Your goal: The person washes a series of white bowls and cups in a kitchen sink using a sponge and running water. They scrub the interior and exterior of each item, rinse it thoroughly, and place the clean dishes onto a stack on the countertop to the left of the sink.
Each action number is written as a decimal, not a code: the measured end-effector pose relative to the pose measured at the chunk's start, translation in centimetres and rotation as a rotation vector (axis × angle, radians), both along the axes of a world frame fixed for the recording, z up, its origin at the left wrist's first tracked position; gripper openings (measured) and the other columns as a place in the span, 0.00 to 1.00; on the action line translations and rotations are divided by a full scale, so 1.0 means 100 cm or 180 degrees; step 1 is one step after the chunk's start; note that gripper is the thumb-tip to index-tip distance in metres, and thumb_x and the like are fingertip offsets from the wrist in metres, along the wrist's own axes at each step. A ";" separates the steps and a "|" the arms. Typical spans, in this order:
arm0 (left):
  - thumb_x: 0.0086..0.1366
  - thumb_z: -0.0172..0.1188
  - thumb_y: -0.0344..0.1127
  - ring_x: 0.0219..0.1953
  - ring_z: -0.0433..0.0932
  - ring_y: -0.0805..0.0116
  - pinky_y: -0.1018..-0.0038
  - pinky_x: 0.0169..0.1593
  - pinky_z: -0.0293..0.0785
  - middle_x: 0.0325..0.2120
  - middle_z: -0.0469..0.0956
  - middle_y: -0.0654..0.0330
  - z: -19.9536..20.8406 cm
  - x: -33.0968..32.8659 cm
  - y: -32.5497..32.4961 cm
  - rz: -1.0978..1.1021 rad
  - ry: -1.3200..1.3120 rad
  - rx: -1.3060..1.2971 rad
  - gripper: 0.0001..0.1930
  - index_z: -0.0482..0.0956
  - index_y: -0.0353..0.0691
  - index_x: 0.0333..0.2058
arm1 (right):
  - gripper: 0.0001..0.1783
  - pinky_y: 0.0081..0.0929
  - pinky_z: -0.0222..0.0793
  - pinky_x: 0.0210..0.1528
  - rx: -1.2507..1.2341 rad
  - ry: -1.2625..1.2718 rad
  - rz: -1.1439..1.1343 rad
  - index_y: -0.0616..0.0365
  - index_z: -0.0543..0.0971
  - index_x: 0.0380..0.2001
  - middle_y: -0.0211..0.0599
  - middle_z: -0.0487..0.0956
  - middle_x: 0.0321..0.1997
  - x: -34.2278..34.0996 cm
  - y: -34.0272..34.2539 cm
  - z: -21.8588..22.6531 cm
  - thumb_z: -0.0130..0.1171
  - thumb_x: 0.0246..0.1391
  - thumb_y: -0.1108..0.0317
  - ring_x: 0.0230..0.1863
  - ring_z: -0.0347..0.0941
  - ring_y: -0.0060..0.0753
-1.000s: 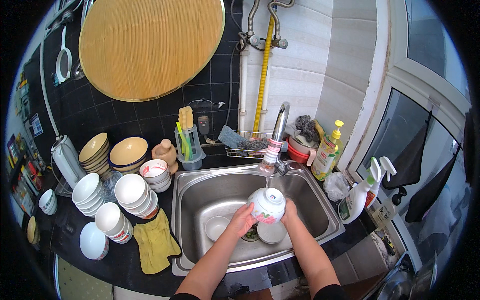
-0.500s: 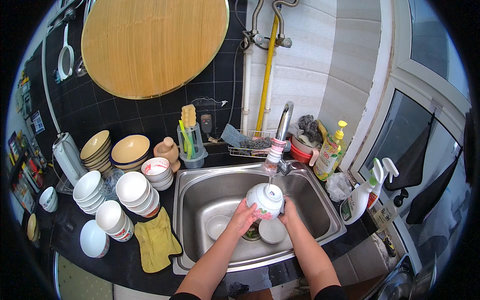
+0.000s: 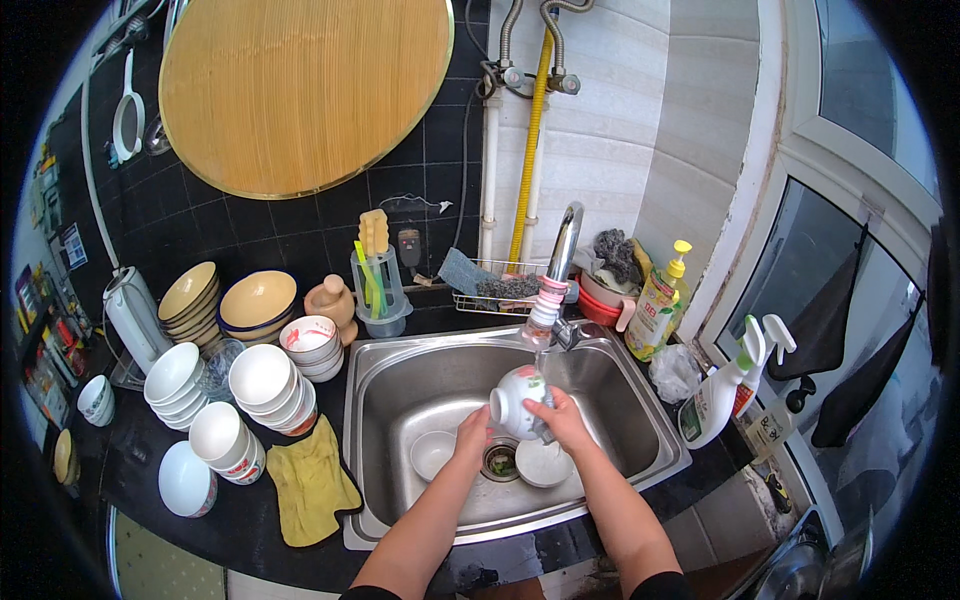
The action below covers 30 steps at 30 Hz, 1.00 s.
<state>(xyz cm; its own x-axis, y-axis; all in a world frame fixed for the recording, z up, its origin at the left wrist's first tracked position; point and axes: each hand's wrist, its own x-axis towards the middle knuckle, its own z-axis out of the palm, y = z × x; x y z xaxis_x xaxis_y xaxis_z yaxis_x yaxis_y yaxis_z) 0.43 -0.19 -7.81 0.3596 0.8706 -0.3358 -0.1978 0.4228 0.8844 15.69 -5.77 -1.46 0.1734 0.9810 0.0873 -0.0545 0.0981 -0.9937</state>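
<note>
A white bowl with a pink and green flower pattern is tilted on its side under the running tap, its foot turned toward the left. My right hand grips its right side, thumb across the outer wall. Against the foot end, my left hand is closed at the bowl, its fingertips partly hidden. Below, a white bowl and another white bowl lie in the steel sink, either side of the drain, which holds green scraps.
Left of the sink stand stacked white bowls, cream bowls and a yellow cloth. A wire rack with sponges sits behind the sink. On the right are a dish soap bottle and a spray bottle.
The bowl has turned from foot up to foot facing left. My right hand has come over its right side, and my left hand has shifted slightly left.
</note>
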 end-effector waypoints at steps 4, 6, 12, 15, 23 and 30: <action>0.50 0.53 0.63 0.37 0.70 0.60 0.68 0.30 0.74 0.41 0.67 0.53 0.035 0.000 -0.013 0.0017 0.0041 -0.0300 0.37 0.63 0.38 0.48 | 0.17 0.25 0.66 0.33 -0.0033 -0.2561 0.0272 0.58 0.74 0.36 0.38 0.76 0.27 -0.009 -0.005 -0.011 0.62 0.41 0.65 0.29 0.72 0.30; 0.49 0.55 0.62 0.38 0.70 0.57 0.66 0.29 0.76 0.40 0.67 0.52 0.043 0.002 -0.020 -0.0035 -0.0011 -0.0416 0.38 0.61 0.36 0.48 | 0.18 0.30 0.65 0.34 0.0135 -0.3086 0.0601 0.55 0.74 0.36 0.45 0.75 0.28 -0.019 -0.010 -0.005 0.62 0.40 0.59 0.31 0.72 0.42; 0.45 0.49 0.30 0.40 0.70 0.53 0.62 0.31 0.76 0.40 0.67 0.51 0.018 0.002 -0.011 0.0513 -0.0054 -0.0624 0.26 0.61 0.36 0.47 | 0.20 0.35 0.65 0.36 -0.0372 -0.2866 0.1218 0.54 0.76 0.30 0.46 0.76 0.30 -0.012 -0.009 -0.014 0.53 0.45 0.48 0.34 0.71 0.46; 0.43 0.46 0.25 0.41 0.70 0.57 0.66 0.39 0.72 0.38 0.68 0.53 0.017 0.000 -0.011 0.0896 -0.0034 0.0029 0.26 0.61 0.34 0.46 | 0.22 0.35 0.66 0.37 -0.0680 -0.3383 0.0522 0.55 0.77 0.29 0.45 0.76 0.30 -0.007 -0.002 -0.005 0.50 0.46 0.46 0.34 0.71 0.47; 0.40 0.45 0.23 0.44 0.68 0.60 0.68 0.42 0.68 0.41 0.69 0.56 -0.001 0.004 0.000 0.1047 -0.0094 0.0686 0.30 0.60 0.39 0.49 | 0.24 0.30 0.61 0.50 -0.1874 -0.3803 0.1597 0.55 0.75 0.41 0.45 0.74 0.43 0.029 0.001 -0.040 0.52 0.44 0.51 0.46 0.69 0.42; 0.38 0.44 0.21 0.47 0.67 0.60 0.71 0.51 0.61 0.44 0.67 0.54 0.024 0.009 -0.020 0.0513 -0.0142 0.1244 0.34 0.58 0.36 0.51 | 0.42 0.32 0.72 0.27 -0.1662 -0.1958 0.0306 0.70 0.65 0.44 0.52 0.75 0.36 0.013 -0.002 -0.012 0.66 0.31 0.48 0.31 0.75 0.35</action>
